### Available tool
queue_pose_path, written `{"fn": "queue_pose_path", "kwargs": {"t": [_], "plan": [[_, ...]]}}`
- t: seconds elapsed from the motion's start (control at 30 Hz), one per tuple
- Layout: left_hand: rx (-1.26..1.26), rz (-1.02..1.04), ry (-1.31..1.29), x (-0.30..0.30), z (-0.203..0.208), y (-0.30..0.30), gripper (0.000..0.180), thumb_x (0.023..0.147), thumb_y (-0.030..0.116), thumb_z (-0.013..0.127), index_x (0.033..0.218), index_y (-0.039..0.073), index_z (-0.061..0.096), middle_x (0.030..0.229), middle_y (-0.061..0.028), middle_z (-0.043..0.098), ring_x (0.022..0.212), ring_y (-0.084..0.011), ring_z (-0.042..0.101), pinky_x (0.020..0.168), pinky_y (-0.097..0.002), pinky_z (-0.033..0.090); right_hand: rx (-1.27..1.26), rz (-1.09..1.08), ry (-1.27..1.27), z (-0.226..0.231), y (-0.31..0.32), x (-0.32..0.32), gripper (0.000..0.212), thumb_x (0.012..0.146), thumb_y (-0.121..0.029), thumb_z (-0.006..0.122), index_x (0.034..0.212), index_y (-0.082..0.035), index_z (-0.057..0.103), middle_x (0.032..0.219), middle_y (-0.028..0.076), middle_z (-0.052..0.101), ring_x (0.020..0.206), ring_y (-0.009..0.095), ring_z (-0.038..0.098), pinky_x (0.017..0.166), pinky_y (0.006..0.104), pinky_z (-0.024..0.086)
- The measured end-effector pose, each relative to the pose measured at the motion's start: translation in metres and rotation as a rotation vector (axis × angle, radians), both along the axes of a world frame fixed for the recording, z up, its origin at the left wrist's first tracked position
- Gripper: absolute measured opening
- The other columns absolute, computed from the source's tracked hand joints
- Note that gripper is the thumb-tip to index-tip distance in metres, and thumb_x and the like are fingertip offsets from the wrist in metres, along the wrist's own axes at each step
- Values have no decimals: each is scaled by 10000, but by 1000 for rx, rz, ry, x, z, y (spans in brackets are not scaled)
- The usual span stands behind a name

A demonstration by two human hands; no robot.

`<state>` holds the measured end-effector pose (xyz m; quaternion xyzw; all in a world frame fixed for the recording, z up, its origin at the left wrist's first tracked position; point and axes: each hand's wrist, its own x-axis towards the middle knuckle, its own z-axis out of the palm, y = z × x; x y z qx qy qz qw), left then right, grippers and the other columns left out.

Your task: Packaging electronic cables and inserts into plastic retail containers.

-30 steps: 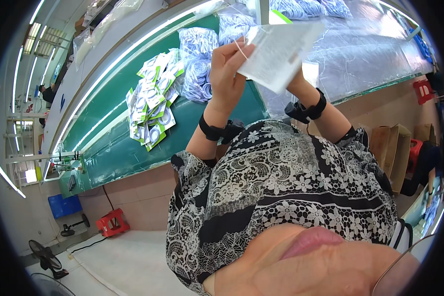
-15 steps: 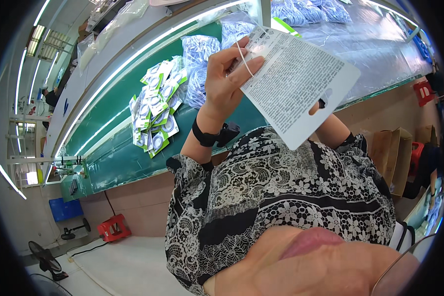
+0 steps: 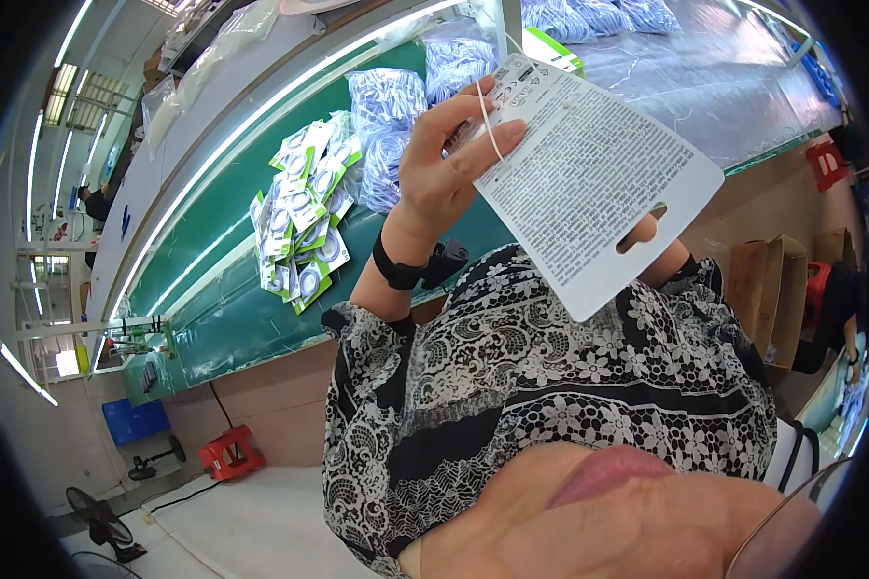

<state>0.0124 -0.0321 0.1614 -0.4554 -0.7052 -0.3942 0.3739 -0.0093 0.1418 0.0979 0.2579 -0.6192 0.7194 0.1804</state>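
My left hand (image 3: pixel 444 150) is closed on the upper left edge of a white cable packaging card (image 3: pixel 599 183). Its back, covered in small dark print, faces me, and a hang hole is cut near its lower right edge. A thin white cable (image 3: pixel 490 121) loops over the left fingers beside the card. Behind the card is my right arm (image 3: pixel 668 262); that hand's fingers are hidden, with only a bit of skin showing through the hole. On the green table left of my hands lies a pile of green-and-white carded coiled cables (image 3: pixel 304 212).
Clear bags of bundled pale cables (image 3: pixel 386 96) lie beyond my left hand, with more bags (image 3: pixel 589 17) farther back. Plastic sheeting (image 3: pixel 695 77) covers the right of the table. Cardboard boxes (image 3: pixel 777 289) stand below right; a red stool (image 3: pixel 232 452) stands at lower left.
The card has come slightly nearer and lower, its hole end shifting right and down. My left hand keeps its hold on it.
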Motion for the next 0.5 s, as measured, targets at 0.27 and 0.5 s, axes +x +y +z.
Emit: {"fn": "queue_pose_path", "kwargs": {"t": [0.27,0.5], "plan": [[92,-10,5,-4,-5,2,347,743,2,697,1078,84,655,1039,-131,558,969,-323,628,808,-359,553,232,-225,199,-11,1,-9,485,825,-51,679,1247,-7,443,1020,118,649,881,202,654,755,291,546],[648,-225,-708,-2,-19,12,231,904,23,566,1133,-1,554,1048,-79,618,978,-121,583,840,-261,466,-101,-88,165,34,-8,8,155,804,27,675,930,19,587,893,88,654,783,143,652,724,249,542]]}}
